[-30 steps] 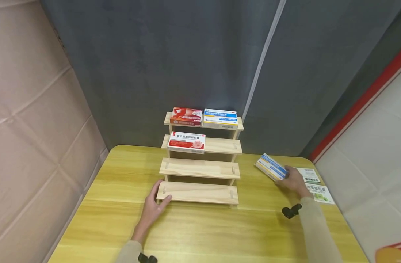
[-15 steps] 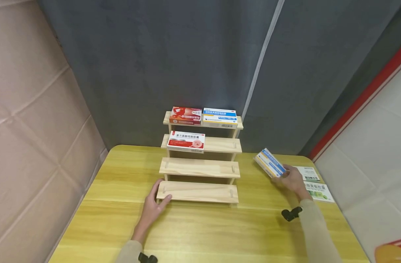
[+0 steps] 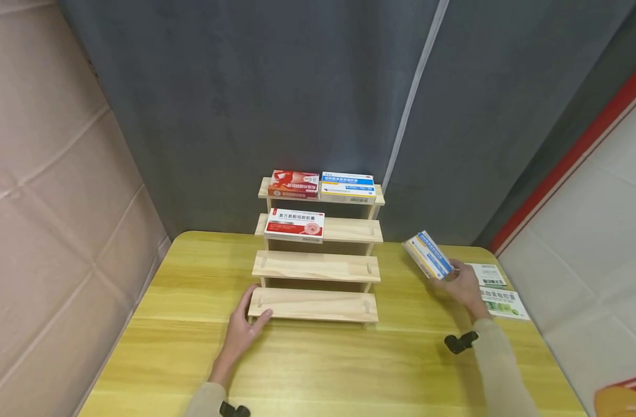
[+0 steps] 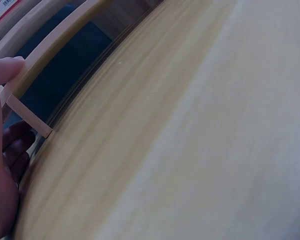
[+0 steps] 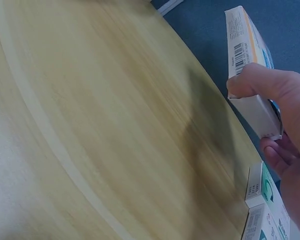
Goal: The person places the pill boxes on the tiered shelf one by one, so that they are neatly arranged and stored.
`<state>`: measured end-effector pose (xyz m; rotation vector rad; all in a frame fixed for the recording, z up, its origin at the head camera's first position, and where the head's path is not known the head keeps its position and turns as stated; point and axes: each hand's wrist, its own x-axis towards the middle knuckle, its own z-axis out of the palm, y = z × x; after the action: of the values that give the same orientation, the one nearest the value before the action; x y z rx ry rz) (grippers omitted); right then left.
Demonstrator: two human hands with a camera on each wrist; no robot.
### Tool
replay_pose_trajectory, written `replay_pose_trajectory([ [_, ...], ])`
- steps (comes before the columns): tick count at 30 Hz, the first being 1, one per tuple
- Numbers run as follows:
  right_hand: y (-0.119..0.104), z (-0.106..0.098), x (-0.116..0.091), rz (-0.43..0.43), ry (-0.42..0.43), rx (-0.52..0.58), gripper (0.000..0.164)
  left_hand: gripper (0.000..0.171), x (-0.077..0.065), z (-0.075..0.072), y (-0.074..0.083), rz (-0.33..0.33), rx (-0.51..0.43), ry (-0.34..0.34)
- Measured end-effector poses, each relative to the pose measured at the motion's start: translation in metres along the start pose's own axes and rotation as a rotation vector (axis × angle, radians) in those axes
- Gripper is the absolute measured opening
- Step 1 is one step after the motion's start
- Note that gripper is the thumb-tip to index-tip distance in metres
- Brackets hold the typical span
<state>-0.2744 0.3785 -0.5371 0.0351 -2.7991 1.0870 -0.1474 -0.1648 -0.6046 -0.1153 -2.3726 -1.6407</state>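
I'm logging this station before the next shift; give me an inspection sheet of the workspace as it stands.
Surface: yellow wooden table, bare grain in front of the rack.
Job's things: blue-and-white medicine box lifted off the table; four-tier pale wooden step rack, lower two tiers bare.
Clutter: red medicine box and blue-striped white box on the top tier; red-and-white box on the second; two green-and-white boxes flat at the table's right edge.
Grippers: right hand holds the lifted box; left hand grips the bottom tier's left end.
Cables: nothing seen.
Surroundings: grey curtain behind, beige padded wall on the left.
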Motion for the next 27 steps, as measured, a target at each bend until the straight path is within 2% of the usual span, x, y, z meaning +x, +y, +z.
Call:
replay_pose_trajectory([
  [6, -0.002, 0.003, -0.004, -0.010, 0.062, 0.014, 0.070, 0.076, 0.000, 0.000, -0.002, 0.007, -0.011, -0.001],
  [13, -0.004, 0.006, -0.008, -0.021, 0.090, 0.077, 0.064, 0.076, 0.000, 0.000, -0.003, 0.005, -0.012, 0.003],
  [23, -0.012, 0.009, -0.012, 0.055, 0.126, 0.135, 0.078, 0.077, 0.000, 0.000, -0.002, 0.003, -0.003, 0.005],
  [27, -0.017, 0.010, -0.012, 0.084, 0.160, 0.163, 0.078, 0.077, 0.000, 0.000, -0.002, 0.005, -0.002, 0.004],
])
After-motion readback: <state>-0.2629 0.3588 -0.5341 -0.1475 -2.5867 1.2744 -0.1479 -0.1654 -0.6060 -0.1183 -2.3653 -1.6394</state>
